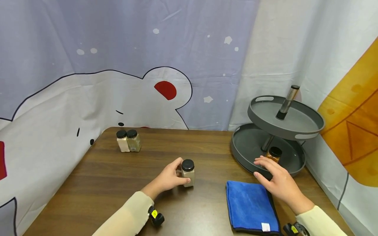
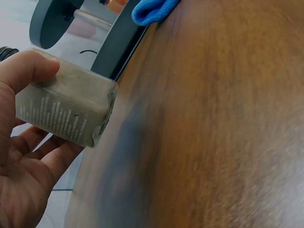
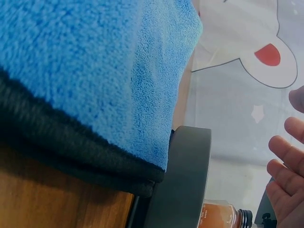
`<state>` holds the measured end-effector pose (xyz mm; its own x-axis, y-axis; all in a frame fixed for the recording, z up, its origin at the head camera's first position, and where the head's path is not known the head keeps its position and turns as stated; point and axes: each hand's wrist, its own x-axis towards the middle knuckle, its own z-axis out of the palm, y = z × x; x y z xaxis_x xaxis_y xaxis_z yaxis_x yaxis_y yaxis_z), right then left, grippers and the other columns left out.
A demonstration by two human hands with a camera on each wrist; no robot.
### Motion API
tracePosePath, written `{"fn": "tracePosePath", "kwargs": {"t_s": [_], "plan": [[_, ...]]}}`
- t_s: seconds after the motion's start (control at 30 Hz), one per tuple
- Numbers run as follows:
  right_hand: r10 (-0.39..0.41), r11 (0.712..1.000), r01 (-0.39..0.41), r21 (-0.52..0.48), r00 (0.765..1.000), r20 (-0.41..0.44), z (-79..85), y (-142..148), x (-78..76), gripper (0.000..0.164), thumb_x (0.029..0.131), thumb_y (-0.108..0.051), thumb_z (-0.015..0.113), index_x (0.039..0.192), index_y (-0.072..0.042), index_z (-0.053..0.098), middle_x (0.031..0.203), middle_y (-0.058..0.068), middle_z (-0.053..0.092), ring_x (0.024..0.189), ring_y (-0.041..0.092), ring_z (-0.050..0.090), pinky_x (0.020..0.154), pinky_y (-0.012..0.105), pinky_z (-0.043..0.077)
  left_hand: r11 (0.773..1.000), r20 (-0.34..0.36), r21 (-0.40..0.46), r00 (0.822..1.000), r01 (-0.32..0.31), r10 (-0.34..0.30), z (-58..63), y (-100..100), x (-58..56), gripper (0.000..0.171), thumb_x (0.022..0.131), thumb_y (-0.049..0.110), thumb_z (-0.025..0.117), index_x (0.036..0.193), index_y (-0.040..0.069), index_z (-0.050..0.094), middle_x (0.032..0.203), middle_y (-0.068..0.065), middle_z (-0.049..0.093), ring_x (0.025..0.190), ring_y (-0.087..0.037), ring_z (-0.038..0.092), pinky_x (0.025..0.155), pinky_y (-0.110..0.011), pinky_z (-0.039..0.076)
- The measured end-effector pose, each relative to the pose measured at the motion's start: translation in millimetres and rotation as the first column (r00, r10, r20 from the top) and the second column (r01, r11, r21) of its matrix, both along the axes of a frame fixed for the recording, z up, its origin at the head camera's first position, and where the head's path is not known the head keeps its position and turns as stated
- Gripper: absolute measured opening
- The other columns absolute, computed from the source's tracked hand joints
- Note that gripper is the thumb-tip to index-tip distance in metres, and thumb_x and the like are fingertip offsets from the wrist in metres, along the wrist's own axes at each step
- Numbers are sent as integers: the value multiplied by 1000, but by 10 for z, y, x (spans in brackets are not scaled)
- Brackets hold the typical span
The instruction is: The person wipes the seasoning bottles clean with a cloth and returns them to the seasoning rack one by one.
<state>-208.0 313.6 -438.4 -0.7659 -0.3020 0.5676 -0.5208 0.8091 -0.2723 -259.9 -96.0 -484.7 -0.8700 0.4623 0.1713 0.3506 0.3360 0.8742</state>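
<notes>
My left hand [image 1: 169, 177] grips a square clear jar [image 1: 188, 173] with a black lid and pale powder inside, thumb on one side and fingers on the other. In the left wrist view the jar [image 2: 66, 97] is tilted on its side, with a column of printed text on its face. My right hand [image 1: 277, 183] hovers beside the lower tier of a grey two-tier round tray [image 1: 239, 144], fingers loosely extended, holding nothing. Just beyond its fingers an orange-brown spice jar [image 1: 274, 154] stands on that tier; the right wrist view shows this jar [image 3: 218, 216] too.
A folded blue cloth [image 1: 251, 206] with dark edging lies in front of the tray, near my right forearm. Two black-lidded jars, one whitish [image 1: 123, 144] and one greenish [image 1: 134, 143], stand together at the back left of the wooden table [image 1: 118, 183]. Printed curtains [image 1: 124, 39] hang behind.
</notes>
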Motion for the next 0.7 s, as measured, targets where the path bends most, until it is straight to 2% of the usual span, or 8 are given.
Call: {"fn": "tracePosePath", "kwargs": {"t_s": [0.37, 0.7], "plan": [[11, 1000, -11, -11, 1000, 3, -9, -5, 10, 37, 84, -14, 82, 118, -13, 68, 129, 5, 65, 128, 32, 55, 105, 2, 18, 994, 38, 28, 994, 105, -106, -30, 133, 66, 38, 81, 4, 82, 103, 10, 51, 110, -4, 60, 102, -18, 63, 81, -28, 57], [14, 1000, -13, -17, 1000, 16, -27, -5, 18, 37, 85, -15, 82, 120, -15, 68, 130, 6, 65, 128, 33, 55, 104, 2, 18, 991, 41, 44, 991, 123, -125, -90, 179, 84, 39, 81, 3, 83, 103, 9, 51, 112, -6, 61, 105, -17, 62, 85, -28, 56]]}}
